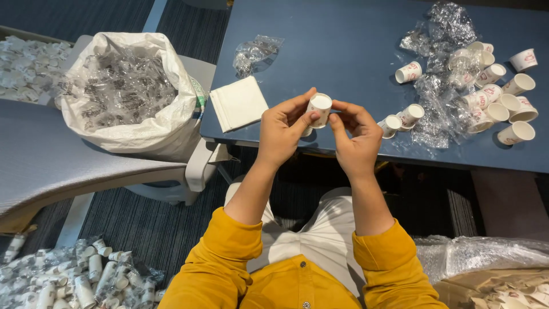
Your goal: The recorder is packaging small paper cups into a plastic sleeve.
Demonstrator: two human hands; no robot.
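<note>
A small white paper cup (pixel 319 109) with a red print is held up between both hands above the near edge of the dark blue table (pixel 343 51). My left hand (pixel 283 129) grips its side with thumb and fingers. My right hand (pixel 355 133) pinches its right edge with fingertips. Another small cup seems to sit just under the held one, mostly hidden by my left hand. Both sleeves are mustard yellow.
Several loose paper cups (pixel 497 97) and crumpled clear wrappers (pixel 440 63) lie at the table's right. A folded white napkin (pixel 238 103) and a clear bag (pixel 254 52) lie left. A white sack of wrappers (pixel 128 86) rests on a chair; wrapped cup stacks (pixel 74 277) lie on the floor.
</note>
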